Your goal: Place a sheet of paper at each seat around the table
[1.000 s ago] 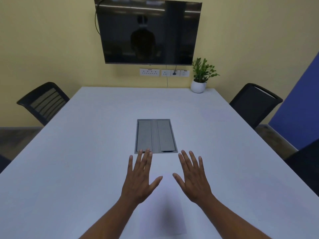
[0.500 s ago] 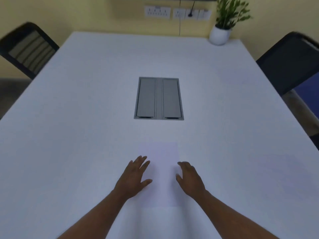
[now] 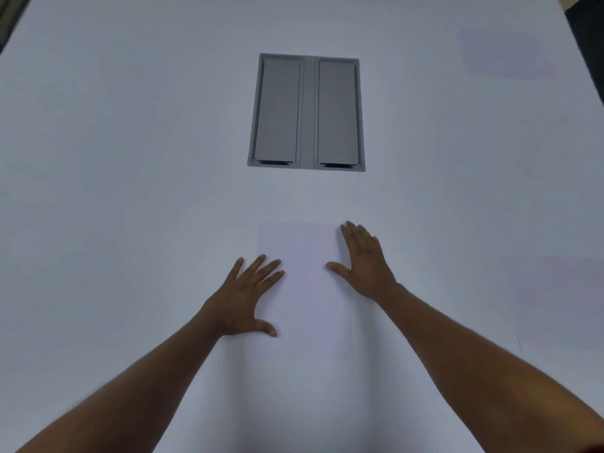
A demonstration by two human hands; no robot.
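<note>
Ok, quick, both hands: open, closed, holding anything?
Left hand: open, flat at the left edge of the white paper sheet, gripping nothing.
Right hand: open, flat on its right edge.

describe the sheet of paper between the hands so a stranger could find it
On the white table, find the grey rectangular hatch. Just nearer the person lies a pale rectangular paper sheet, between the left hand and right hand. Only its faint lilac tint and edges mark it out.

Grey cable hatch (image 3: 306, 112) with 2 closed flaps, set flush.
</note>
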